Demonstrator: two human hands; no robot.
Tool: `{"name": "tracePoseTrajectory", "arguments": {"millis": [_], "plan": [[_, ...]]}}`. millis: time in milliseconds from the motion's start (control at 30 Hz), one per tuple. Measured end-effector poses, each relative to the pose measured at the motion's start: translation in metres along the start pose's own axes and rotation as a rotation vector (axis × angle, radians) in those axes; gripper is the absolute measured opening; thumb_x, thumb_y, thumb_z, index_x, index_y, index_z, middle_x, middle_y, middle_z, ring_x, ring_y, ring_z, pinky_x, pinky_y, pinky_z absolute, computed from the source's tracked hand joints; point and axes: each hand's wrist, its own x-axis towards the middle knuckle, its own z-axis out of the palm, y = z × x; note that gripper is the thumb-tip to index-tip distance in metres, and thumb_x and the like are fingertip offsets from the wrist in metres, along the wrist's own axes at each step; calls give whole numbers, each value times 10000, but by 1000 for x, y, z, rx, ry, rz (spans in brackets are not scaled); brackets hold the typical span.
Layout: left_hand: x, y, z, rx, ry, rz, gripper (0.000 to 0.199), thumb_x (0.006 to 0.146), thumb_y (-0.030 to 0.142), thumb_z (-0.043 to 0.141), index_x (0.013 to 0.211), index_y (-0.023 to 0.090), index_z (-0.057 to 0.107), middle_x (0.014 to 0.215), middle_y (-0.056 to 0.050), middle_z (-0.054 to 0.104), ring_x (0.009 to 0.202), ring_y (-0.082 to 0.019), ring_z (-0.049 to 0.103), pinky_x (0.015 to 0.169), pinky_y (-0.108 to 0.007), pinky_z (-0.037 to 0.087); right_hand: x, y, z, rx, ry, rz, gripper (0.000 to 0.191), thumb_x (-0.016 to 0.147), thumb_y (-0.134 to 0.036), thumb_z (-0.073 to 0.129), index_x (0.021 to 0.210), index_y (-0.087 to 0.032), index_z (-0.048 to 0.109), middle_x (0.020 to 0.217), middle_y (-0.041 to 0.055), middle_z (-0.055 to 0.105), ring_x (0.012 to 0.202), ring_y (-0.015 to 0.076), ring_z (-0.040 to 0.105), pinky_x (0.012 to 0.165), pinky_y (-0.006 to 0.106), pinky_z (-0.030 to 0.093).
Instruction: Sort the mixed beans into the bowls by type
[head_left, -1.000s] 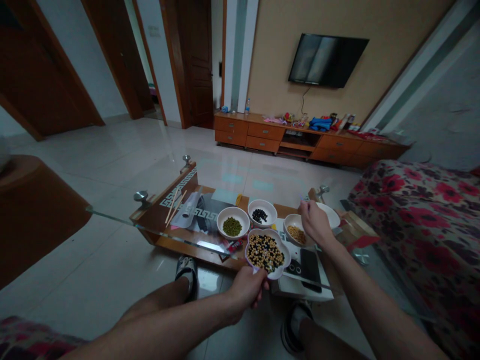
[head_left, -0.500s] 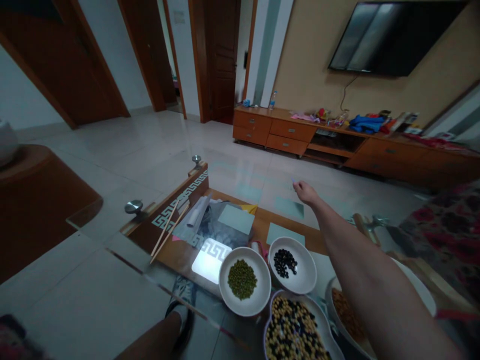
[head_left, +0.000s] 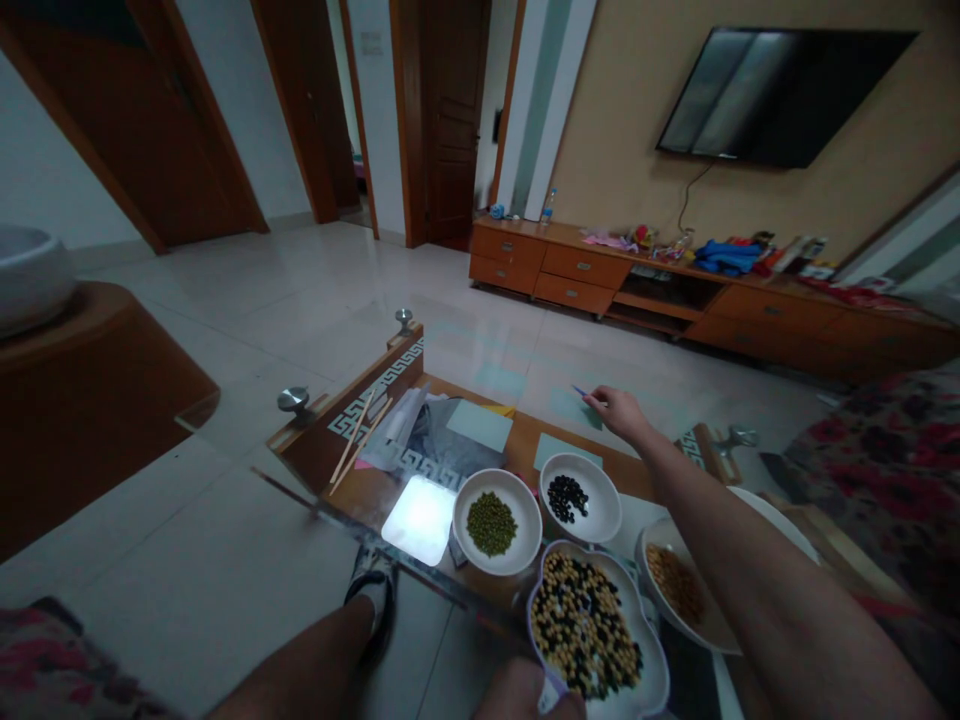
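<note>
My right hand [head_left: 616, 410] is stretched out over the far side of the glass table, fingers pinched on a thin blue pointed thing [head_left: 579, 391]; its kind is too small to make out. At the bottom edge, my left hand [head_left: 517, 692] grips the near rim of a scalloped dish [head_left: 657, 668] with a lilac edge. Mixed black and yellow beans [head_left: 585, 620] fill that dish. Beyond it stand a white bowl [head_left: 528, 505] of green beans and another white bowl [head_left: 606, 503] of black beans. Partly behind my right forearm is a bowl [head_left: 718, 625] of brown pieces.
Wooden chopsticks [head_left: 361, 445] lie at the left of the glass table, near papers [head_left: 480, 424] on the shelf below. A bright reflection shows on the glass. Farther off are a long wooden cabinet [head_left: 517, 252] with clutter and a wall television [head_left: 787, 95].
My left hand has come into view at the scalloped dish. The right hand sits slightly lower in the picture, and the blue thing shows more plainly. The view has shifted a little.
</note>
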Motion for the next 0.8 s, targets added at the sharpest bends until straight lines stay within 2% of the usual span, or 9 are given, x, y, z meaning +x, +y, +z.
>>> {"name": "tracePoseTrajectory", "arguments": {"millis": [100,167,200,367,500,633,800], "plan": [[-4,12,4,-27,-68,-10,279,813,352,493,610,169,549,553,-3,535,457,-97,472,456,-201,357,-23,-3,-9,4,-17,18,236,847,-355,555,789,-166,684,814,67,707,718,163,600,658,244,385],[-8,19,5,-36,-55,-86,294,827,335,433,585,181,495,487,23,460,351,-82,367,375,-210,288,-37,-4,-13,7,-18,61,241,835,-362,568,769,-162,686,782,66,703,693,163,599,641,247,384],[-10,22,5,-52,-58,-76,282,828,341,429,605,184,498,475,34,442,334,-82,345,356,-210,276,-44,-3,-16,9,-16,89,255,836,-372,564,772,-159,687,764,67,700,676,163,597,628,248,382],[-22,29,2,-100,-36,14,254,827,321,416,630,186,501,423,50,390,328,-85,326,324,-195,232,-74,3,-26,-3,-10,241,308,889,-364,479,839,-132,676,743,83,691,634,156,594,587,244,373],[-26,34,1,-88,-29,22,253,829,280,414,613,181,498,408,57,367,334,-79,327,324,-185,251,-92,8,-33,-33,-60,319,250,833,-342,561,791,-125,677,712,85,677,626,158,586,574,243,367],[-27,38,1,-112,-37,33,256,844,261,401,623,175,496,464,52,412,338,-68,322,318,-185,242,-102,8,-33,-23,-146,332,254,714,-386,687,771,-139,694,657,49,665,586,150,580,552,235,370],[-28,39,1,-116,-37,36,252,854,274,412,642,170,500,518,42,456,355,-62,342,324,-184,243,-104,5,-30,-28,-171,315,219,699,-337,694,815,-153,714,695,41,680,612,144,590,561,225,378]]}}
